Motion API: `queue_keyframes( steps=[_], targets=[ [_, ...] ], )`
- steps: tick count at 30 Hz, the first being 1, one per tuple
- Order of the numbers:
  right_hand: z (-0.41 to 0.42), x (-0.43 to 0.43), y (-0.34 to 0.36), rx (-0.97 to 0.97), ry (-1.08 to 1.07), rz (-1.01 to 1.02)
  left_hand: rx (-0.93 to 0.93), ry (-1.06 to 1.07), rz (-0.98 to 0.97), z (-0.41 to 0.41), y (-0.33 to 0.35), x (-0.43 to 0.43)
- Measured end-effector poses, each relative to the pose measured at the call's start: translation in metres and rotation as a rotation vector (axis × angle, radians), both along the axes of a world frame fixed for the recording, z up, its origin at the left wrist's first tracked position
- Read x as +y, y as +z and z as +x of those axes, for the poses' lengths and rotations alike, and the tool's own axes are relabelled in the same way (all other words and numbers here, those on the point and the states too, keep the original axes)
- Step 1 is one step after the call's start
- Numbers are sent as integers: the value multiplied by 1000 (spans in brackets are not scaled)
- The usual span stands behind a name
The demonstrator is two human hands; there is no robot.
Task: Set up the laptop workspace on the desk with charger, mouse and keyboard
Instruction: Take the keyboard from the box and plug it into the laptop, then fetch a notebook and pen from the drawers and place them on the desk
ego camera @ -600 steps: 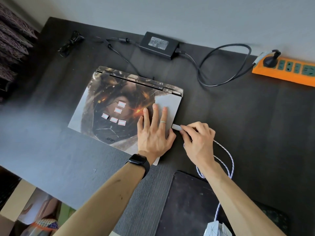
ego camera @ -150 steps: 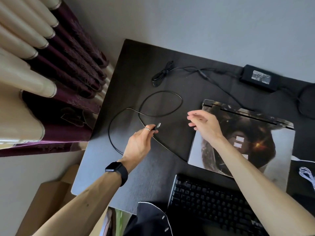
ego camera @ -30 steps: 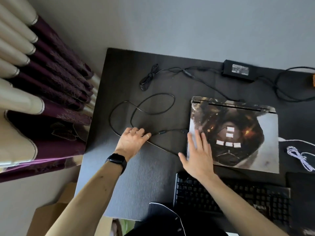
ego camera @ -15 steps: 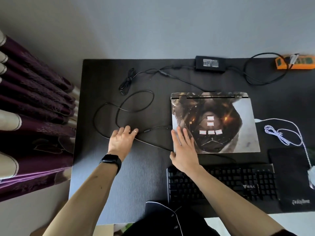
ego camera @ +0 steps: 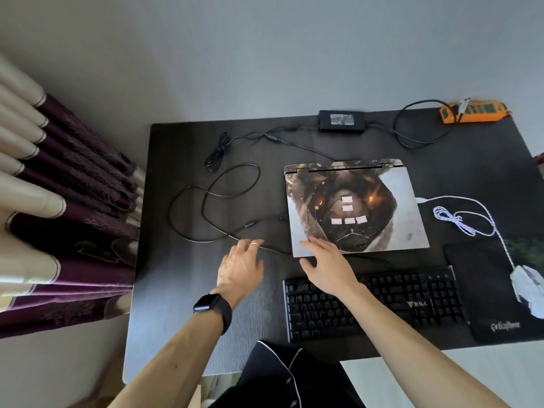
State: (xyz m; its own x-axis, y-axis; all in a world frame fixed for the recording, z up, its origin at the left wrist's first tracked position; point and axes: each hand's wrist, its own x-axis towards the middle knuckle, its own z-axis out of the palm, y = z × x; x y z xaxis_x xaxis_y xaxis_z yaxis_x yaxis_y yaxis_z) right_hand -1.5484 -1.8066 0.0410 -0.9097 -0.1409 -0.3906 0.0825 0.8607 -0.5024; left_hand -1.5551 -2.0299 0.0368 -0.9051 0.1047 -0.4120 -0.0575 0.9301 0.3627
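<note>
On the desk (ego camera: 176, 290) a closed laptop (ego camera: 353, 207) is seen, with the keyboard (ego camera: 412, 304) before it, the mouse (ego camera: 527, 282) on a pad to the right and the charger (ego camera: 341, 120) behind. The right hand (ego camera: 329, 266) is spread, empty, over the laptop's near left corner. The left hand (ego camera: 240, 267) is held open beside a black cable (ego camera: 188, 213).

Soft daylight, no hard shadows; dimmish overall. Wall (ego camera: 265, 54) grades from darker at top-left to paler at right. Dark desk (ego camera: 182, 275) picks up a pale sheen along its left side, brightest towards the near-left corner. Laptop lid (ego camera: 406, 213) has a washed-out patch at right. Wide-angle distortion: desk edges bow, curtain (ego camera: 59, 201) stretched at left. Mouse (ego camera: 527, 284) and left hand (ego camera: 241, 269) slightly soft, w/ mild motion blur.
</note>
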Motion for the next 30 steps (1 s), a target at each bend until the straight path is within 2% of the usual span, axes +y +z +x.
queue_keyframes(
  steps=[5,18,23,30],
  targets=[
    [49,8,26,156,-135,-93,46,-1,147,29,24,30],
    [115,74,71,252,-299,-190,114,-106,152,55,61,95],
    [140,157,103,359,-373,-181,180,-190,176,63,84,185],
    [237,322,143,499,-607,-137,279,-450,259,116,124,381]
  ],
)
